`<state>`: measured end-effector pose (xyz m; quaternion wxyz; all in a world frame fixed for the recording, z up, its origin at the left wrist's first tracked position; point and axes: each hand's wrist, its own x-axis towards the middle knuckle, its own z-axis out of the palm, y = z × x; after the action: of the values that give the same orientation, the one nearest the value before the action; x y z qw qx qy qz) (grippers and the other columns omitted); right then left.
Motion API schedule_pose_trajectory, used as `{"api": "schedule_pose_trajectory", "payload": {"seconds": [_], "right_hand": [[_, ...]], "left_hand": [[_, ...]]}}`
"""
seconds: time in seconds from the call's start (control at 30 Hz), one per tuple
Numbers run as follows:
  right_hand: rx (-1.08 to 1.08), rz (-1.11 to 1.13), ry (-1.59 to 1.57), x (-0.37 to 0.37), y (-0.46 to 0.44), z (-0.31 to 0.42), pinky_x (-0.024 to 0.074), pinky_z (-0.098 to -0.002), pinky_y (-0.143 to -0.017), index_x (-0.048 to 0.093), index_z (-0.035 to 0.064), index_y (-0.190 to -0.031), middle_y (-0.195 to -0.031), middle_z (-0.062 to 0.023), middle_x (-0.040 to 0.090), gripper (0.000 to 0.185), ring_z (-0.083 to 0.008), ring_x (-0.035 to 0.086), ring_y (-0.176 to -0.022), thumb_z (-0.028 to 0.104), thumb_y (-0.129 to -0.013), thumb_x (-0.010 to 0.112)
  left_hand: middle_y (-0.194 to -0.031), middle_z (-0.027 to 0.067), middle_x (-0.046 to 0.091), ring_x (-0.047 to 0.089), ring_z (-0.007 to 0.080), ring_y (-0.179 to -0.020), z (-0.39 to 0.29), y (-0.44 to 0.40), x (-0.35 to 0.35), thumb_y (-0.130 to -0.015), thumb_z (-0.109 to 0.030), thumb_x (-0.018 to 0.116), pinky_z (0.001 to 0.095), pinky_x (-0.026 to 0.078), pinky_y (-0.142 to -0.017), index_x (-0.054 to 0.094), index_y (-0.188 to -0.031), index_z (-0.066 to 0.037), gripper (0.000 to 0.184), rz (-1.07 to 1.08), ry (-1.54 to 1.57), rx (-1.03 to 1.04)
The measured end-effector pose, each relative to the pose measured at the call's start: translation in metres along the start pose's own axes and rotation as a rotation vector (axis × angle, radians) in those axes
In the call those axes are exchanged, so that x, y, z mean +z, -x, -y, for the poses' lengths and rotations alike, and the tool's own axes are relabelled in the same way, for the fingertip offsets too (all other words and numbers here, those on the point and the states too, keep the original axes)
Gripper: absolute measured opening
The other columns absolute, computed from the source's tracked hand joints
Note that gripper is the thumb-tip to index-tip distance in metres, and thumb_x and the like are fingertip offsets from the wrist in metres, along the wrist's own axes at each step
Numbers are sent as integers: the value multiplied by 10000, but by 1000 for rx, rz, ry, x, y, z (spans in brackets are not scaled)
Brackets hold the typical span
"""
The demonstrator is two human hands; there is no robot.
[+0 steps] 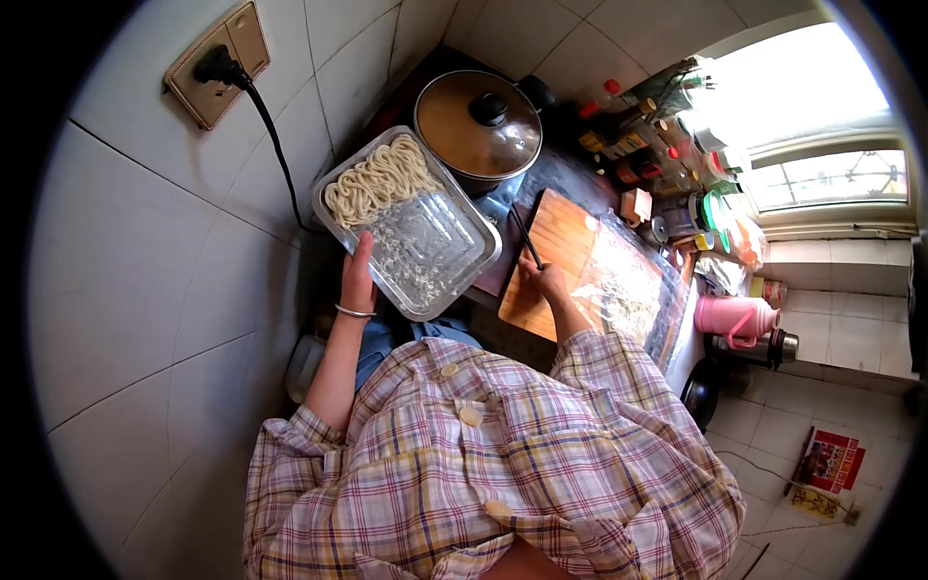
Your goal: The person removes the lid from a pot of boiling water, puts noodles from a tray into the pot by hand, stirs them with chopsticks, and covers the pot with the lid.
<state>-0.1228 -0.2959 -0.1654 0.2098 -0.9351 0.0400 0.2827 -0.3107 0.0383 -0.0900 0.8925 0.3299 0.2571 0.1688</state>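
Note:
My left hand (pixel 359 275) grips the near left edge of a clear rectangular tray (pixel 435 253), its thumb over the rim. Pale thick noodles (pixel 382 182) lie at the tray's far end, and white flour dusts the rest of its bottom. In my right hand (pixel 547 280) is a thin dark stick (pixel 527 239), possibly chopsticks, pointing up and left. That hand is closed above the wooden board (pixel 553 253). Beyond the tray stands a pot (pixel 478 126) with its glass lid on.
Bottles (pixel 628 145) and jars crowd the counter's back by the window. Flour (pixel 628 290) covers the board's right part. A pink thermos (pixel 737 317) stands at the right. A black cord (pixel 278 155) hangs from the wall socket (pixel 217 66) at the left.

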Motion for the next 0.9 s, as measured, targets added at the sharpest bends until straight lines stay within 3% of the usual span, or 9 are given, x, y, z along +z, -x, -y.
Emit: {"api": "schedule_pose_trajectory", "payload": {"seconds": [0.23, 0.9], "right_hand": [[-16, -16, -38, 5, -4, -6, 436, -326, -536, 655, -37, -678, -566, -107, 578, 614, -199, 562, -532, 576, -712, 676], [-8, -20, -11, 0, 3, 0, 439, -335, -534, 641, -38, -650, -564, -112, 580, 615, -210, 573, -540, 574, -714, 672]], "left_hand": [[-1239, 61, 495, 471, 140, -1113, 5, -3, -5, -922, -272, 522, 285, 351, -956, 437, -1261, 21, 457, -19, -12, 8], [-1209, 65, 516, 515, 155, -1065, -4, 2, 8, -920, -286, 523, 291, 406, -901, 448, -1250, 14, 453, -19, 13, -16]]}}
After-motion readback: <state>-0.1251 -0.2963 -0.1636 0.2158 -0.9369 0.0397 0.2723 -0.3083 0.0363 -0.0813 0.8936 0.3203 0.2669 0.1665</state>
